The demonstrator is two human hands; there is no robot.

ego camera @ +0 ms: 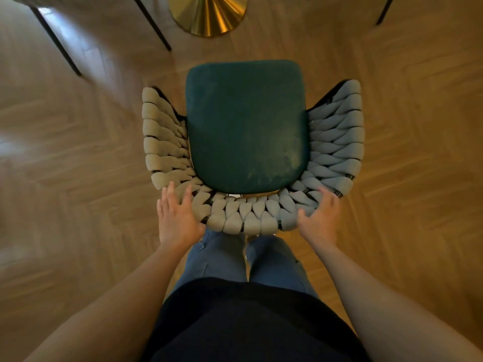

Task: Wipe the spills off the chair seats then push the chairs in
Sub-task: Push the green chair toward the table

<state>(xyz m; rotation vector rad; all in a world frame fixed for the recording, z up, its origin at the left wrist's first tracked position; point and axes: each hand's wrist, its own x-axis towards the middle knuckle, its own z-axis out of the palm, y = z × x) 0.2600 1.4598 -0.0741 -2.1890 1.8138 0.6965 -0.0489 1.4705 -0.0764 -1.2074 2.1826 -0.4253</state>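
Two bare hands reach for the chair back (pixel 243 218) from behind. On one side, the left hand (pixel 177 218) has straight fingers lying flat on the soft woven loops. On the other, the right hand (pixel 320 216) bends loosely over the top edge, thumb against the loops. Past them sits the green seat (pixel 245 126), with pale smudges near its right side. Farther off, a shiny gold table base (pixel 209 14) stands on the wood floor (pixel 78 152).

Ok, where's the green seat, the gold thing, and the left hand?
green seat (pixel 245 126), head view, middle of the cushion.
gold thing (pixel 209 14), head view, its shiny cone surface.
left hand (pixel 177 218), head view, back of the hand.
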